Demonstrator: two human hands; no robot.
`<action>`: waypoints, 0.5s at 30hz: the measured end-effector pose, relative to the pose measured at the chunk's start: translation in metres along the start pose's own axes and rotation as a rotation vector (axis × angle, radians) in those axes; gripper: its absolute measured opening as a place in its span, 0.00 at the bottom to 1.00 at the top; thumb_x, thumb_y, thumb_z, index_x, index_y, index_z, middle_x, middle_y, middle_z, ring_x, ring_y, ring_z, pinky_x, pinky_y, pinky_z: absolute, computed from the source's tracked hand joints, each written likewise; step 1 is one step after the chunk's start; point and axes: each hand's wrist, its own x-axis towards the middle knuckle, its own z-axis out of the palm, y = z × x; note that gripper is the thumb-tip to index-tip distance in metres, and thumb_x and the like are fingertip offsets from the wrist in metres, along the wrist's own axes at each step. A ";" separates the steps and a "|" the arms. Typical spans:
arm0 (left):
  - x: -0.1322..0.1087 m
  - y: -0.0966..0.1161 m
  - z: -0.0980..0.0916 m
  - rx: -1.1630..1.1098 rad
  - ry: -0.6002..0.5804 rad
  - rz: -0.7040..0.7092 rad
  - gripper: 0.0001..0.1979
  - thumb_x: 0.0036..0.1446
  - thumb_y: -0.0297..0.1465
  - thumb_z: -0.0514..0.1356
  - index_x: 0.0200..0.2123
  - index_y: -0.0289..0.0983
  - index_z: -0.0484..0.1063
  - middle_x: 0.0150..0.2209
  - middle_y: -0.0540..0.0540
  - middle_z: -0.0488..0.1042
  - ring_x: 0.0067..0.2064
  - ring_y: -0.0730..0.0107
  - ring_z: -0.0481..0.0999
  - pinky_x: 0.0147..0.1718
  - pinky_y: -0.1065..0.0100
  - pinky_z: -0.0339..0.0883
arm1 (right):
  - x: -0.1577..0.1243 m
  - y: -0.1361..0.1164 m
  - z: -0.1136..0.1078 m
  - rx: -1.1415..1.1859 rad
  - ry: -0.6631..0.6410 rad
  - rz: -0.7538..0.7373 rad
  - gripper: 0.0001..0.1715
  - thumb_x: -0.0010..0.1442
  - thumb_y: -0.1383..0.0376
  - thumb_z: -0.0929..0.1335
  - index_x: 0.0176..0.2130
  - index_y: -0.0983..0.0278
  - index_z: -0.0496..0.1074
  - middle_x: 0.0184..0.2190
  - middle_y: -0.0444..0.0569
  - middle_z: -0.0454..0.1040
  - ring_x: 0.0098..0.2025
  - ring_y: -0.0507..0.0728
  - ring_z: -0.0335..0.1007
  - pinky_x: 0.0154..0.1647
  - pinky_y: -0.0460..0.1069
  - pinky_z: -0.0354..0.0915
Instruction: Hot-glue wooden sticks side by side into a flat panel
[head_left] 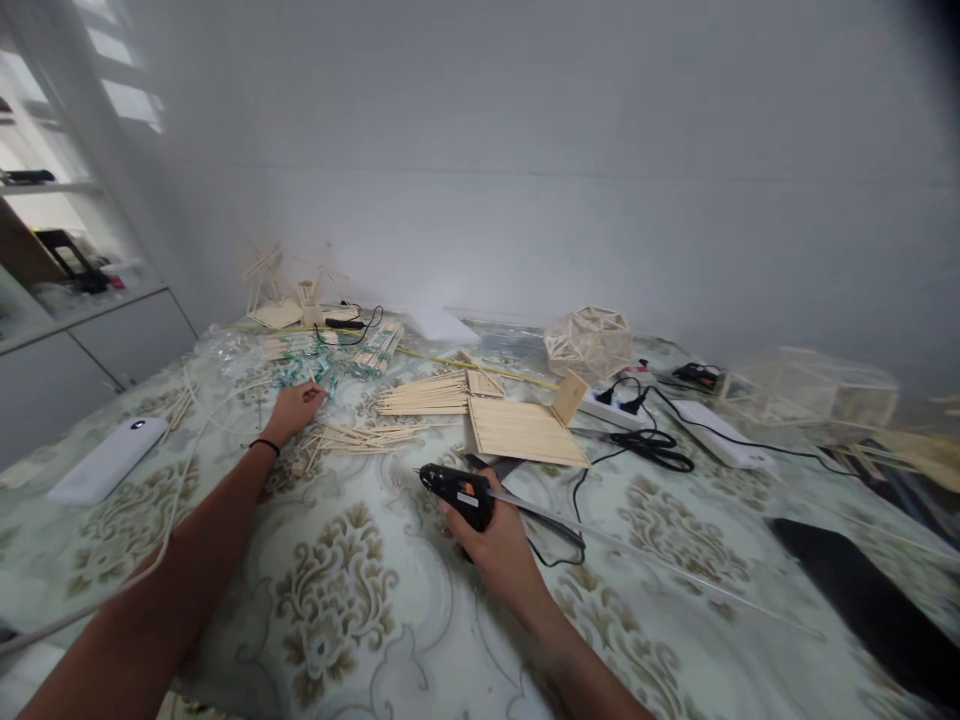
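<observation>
My right hand [495, 540] is closed round a black hot glue gun [456, 488], its nozzle pointing left and its cord trailing right over the patterned cloth. My left hand [294, 408] is stretched far forward, fingers closed on a thin wooden stick [319, 392] beside a loose heap of sticks [360, 437]. A flat panel of glued sticks [525, 430] with a raised flap lies just beyond the glue gun. More bundled sticks [424, 395] lie behind the heap.
A stick polyhedron [590, 342] and a stick-frame box [817, 388] stand at the back right. A white power strip [720, 433] with black cables, a white device [109, 460] at left, a black slab [862, 600] at right, small stick models [281, 295] by the wall.
</observation>
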 end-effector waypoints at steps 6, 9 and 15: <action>0.002 -0.003 0.004 0.018 0.008 0.001 0.19 0.73 0.39 0.66 0.61 0.37 0.75 0.61 0.39 0.78 0.56 0.53 0.82 0.54 0.49 0.81 | -0.004 0.001 0.003 -0.035 -0.046 0.006 0.16 0.57 0.53 0.74 0.38 0.57 0.68 0.31 0.44 0.76 0.34 0.60 0.73 0.38 0.53 0.69; 0.001 -0.003 0.004 0.015 0.014 0.011 0.19 0.73 0.39 0.66 0.61 0.37 0.75 0.61 0.39 0.78 0.56 0.53 0.82 0.54 0.49 0.81 | -0.006 -0.001 0.005 -0.055 -0.070 0.015 0.15 0.57 0.54 0.74 0.38 0.57 0.68 0.31 0.44 0.77 0.34 0.60 0.74 0.38 0.53 0.69; -0.001 0.001 0.003 -0.002 0.012 0.025 0.19 0.73 0.39 0.66 0.61 0.36 0.75 0.60 0.39 0.78 0.56 0.53 0.82 0.54 0.49 0.82 | -0.008 -0.002 0.006 -0.095 -0.098 0.024 0.14 0.57 0.55 0.74 0.39 0.56 0.69 0.32 0.44 0.78 0.35 0.61 0.75 0.40 0.54 0.69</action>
